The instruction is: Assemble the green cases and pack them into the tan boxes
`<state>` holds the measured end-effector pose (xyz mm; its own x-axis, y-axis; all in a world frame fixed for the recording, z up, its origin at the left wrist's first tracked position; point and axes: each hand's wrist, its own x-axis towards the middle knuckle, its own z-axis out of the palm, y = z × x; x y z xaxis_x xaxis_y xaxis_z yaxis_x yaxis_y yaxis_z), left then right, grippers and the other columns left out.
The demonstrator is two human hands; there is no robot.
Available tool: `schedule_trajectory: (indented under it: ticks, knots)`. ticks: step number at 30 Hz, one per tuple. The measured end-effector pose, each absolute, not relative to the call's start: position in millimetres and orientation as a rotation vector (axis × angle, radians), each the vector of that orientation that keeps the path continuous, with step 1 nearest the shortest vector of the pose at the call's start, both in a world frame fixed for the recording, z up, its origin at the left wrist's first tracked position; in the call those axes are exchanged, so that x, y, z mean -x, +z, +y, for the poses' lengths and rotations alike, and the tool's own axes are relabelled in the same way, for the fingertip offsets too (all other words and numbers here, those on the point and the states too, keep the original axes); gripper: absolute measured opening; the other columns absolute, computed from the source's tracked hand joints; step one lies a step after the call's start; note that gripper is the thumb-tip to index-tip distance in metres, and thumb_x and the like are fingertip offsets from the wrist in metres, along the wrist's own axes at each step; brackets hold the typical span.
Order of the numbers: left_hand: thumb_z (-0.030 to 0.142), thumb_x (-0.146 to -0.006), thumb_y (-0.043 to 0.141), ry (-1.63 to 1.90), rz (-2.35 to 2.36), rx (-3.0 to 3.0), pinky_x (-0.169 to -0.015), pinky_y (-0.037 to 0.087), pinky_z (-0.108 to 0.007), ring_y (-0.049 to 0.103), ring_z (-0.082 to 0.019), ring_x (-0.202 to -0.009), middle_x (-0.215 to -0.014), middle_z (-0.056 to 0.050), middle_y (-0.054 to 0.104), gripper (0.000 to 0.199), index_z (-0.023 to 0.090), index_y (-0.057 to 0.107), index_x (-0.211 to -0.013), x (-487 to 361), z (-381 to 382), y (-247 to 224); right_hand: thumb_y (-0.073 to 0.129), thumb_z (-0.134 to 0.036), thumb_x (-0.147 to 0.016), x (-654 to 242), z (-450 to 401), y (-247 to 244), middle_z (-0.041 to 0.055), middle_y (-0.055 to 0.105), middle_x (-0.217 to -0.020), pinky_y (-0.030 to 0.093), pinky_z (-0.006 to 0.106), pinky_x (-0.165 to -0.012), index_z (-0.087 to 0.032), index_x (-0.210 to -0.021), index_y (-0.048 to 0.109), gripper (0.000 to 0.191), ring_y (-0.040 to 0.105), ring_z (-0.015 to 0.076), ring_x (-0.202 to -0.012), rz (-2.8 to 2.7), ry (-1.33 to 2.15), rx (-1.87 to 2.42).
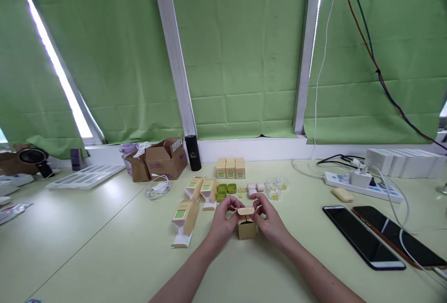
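A small kraft cardboard box stands on the table between my hands, its top flap raised. My left hand pinches the flap's left side. On the right side of the same flap, my right hand has its fingers closed at the edge. Just beyond lie green square trays, tiny yellow pieces, pale pink-white blocks and clear plastic cases. Unfolded kraft boxes with green labels lie left of my left hand. Three closed kraft boxes stand in a row farther back.
At right lie two phones, a power strip with cables, and a beige oval object. Behind on the left are an open cardboard box, a black cylinder, a coiled white cable and a white tray.
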<state>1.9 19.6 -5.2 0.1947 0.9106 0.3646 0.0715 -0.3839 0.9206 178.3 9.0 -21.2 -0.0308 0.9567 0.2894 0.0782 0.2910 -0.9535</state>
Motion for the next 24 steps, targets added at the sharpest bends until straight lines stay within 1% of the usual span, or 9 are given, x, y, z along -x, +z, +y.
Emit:
schedule_trajectory:
  ticks: [3, 7, 9, 11, 13, 15, 19, 21, 24]
  knots:
    - [0.023, -0.077, 0.069, 1.293, 0.955, -1.661, -0.083, 0.047, -0.032, 0.062, -0.021, -0.089, -0.089, -0.005, 0.069, 0.01, 0.02, 0.06, -0.081, -2, 18, -3, 0.068, -0.033, -0.08, -178, 7, -19, 0.0004, 0.056, -0.089, 0.047, 0.029, -0.064, -0.026, -0.11, 0.061, 0.031, 0.056, 0.0187, -0.073, -1.427, 0.929, 1.047]
    - [0.021, -0.075, 0.068, 1.291, 0.95, -1.653, -0.082, 0.046, -0.031, 0.062, -0.021, -0.089, -0.09, -0.004, 0.07, 0.01, 0.021, 0.06, -0.08, -2, 17, -1, 0.067, -0.029, -0.082, -179, 3, -13, -0.0006, 0.054, -0.08, 0.041, 0.027, -0.057, -0.026, -0.104, 0.064, 0.022, 0.053, 0.0191, -0.072, -1.466, 0.862, 1.031]
    - [0.021, -0.075, 0.068, 1.293, 0.954, -1.652, -0.082, 0.046, -0.031, 0.062, -0.021, -0.089, -0.09, -0.004, 0.071, 0.009, 0.02, 0.06, -0.08, -2, 18, -2, 0.063, -0.028, -0.084, -180, 0, -10, -0.0009, 0.054, -0.078, 0.04, 0.027, -0.057, -0.025, -0.101, 0.065, 0.017, 0.053, 0.0185, -0.07, -1.492, 0.824, 0.995]
    - [0.02, -0.075, 0.067, 1.296, 0.959, -1.656, -0.083, 0.046, -0.031, 0.063, -0.021, -0.089, -0.089, -0.004, 0.071, 0.009, 0.02, 0.06, -0.079, -2, 19, -3, 0.06, -0.028, -0.087, -183, -2, -8, 0.0002, 0.057, -0.079, 0.041, 0.028, -0.06, -0.025, -0.098, 0.066, 0.013, 0.055, 0.0191, -0.072, -1.521, 0.769, 0.948]
    - [0.021, -0.075, 0.068, 1.302, 0.96, -1.664, -0.083, 0.045, -0.031, 0.063, -0.021, -0.088, -0.088, -0.004, 0.071, 0.009, 0.021, 0.06, -0.079, -2, 20, -4, 0.058, -0.029, -0.09, -185, -4, -6, 0.002, 0.061, -0.082, 0.043, 0.029, -0.063, -0.025, -0.095, 0.067, 0.011, 0.057, 0.0207, -0.077, -1.557, 0.701, 0.902]
    - [0.022, -0.076, 0.068, 1.301, 0.959, -1.676, -0.083, 0.044, -0.031, 0.062, -0.021, -0.088, -0.088, -0.004, 0.071, 0.008, 0.021, 0.06, -0.078, -1, 21, -5, 0.058, -0.031, -0.093, -186, -6, -5, 0.0031, 0.063, -0.083, 0.044, 0.031, -0.064, -0.025, -0.093, 0.067, 0.011, 0.057, 0.0208, -0.075, -1.598, 0.641, 0.871]
    - [0.022, -0.076, 0.067, 1.298, 0.969, -1.71, -0.086, 0.044, -0.033, 0.061, -0.023, -0.093, -0.093, -0.005, 0.071, 0.007, 0.021, 0.061, -0.08, 3, 21, -4, 0.06, -0.029, -0.093, -187, -8, -5, 0.0028, 0.06, -0.079, 0.042, 0.032, -0.061, -0.024, -0.087, 0.064, 0.008, 0.052, 0.019, -0.066, -1.66, 0.543, 0.859]
    - [0.02, -0.076, 0.063, 1.332, 0.958, -1.733, -0.088, 0.044, -0.035, 0.061, -0.025, -0.096, -0.094, -0.006, 0.069, 0.005, 0.021, 0.062, -0.081, 6, 19, -1, 0.06, -0.027, -0.092, -186, -8, -6, 0.0024, 0.058, -0.076, 0.04, 0.032, -0.06, -0.025, -0.086, 0.063, 0.007, 0.051, 0.0193, -0.066, -1.678, 0.509, 0.865]
    - [0.018, -0.078, 0.057, 1.432, 0.96, -1.827, -0.091, 0.043, -0.038, 0.058, -0.027, -0.098, -0.093, -0.006, 0.065, 0.009, 0.022, 0.063, -0.083, 12, 15, 6, 0.061, -0.024, -0.09, -187, -9, -5, 0.0024, 0.058, -0.075, 0.039, 0.032, -0.059, -0.026, -0.086, 0.063, 0.004, 0.051, 0.02, -0.065, -1.7, 0.471, 0.87]
